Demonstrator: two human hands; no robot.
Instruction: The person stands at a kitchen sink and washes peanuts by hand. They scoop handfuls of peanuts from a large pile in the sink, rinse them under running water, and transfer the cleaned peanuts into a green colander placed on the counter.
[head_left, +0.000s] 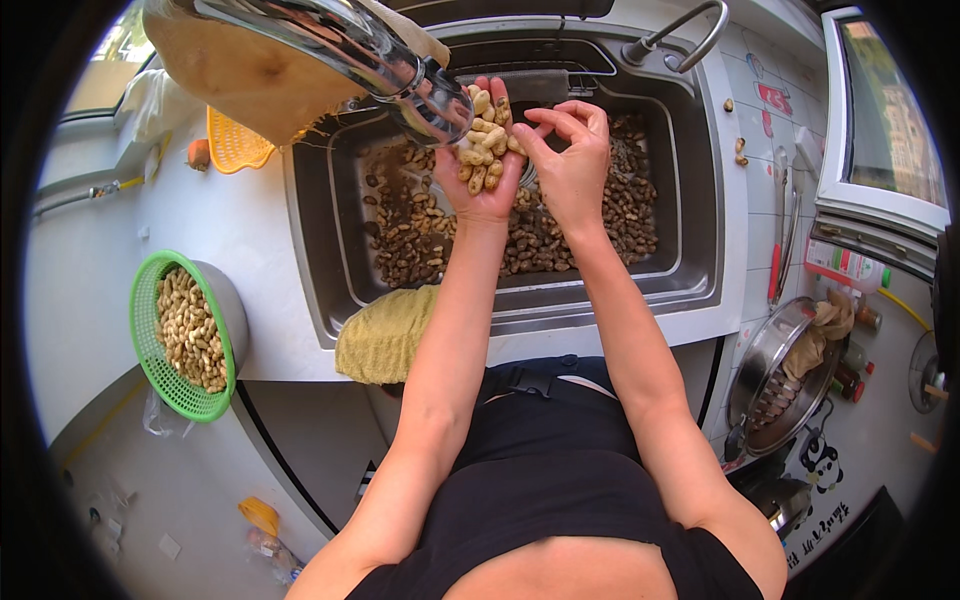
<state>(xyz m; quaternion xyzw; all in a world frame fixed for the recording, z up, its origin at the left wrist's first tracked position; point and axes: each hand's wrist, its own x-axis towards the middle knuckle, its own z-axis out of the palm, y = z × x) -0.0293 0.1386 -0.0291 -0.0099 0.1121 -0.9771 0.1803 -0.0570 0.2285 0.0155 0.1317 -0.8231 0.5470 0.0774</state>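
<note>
Palm up over the sink, my left hand (484, 196) bears a heap of pale, wet peanuts in their shells (482, 142). To its right, my right hand (568, 154) has its thumb and forefinger at a peanut (516, 145) by the heap's edge; whether they pinch it is hard to tell. The chrome faucet head (435, 105) partly covers my left hand. Below, the steel sink (694, 247) holds many muddy peanuts (540, 244), with paler ones among them at the left. A green plastic colander (142, 334) full of clean-looking peanuts stands in a grey container on the counter.
A yellow-green towel (386, 335) hangs over the sink's front edge. A yellow basket (236, 142) lies behind at the left. At the right are a curved metal spout (701, 56), loose peanuts on the tiles, a steel pot (739, 375) and a red-handled utensil (775, 274).
</note>
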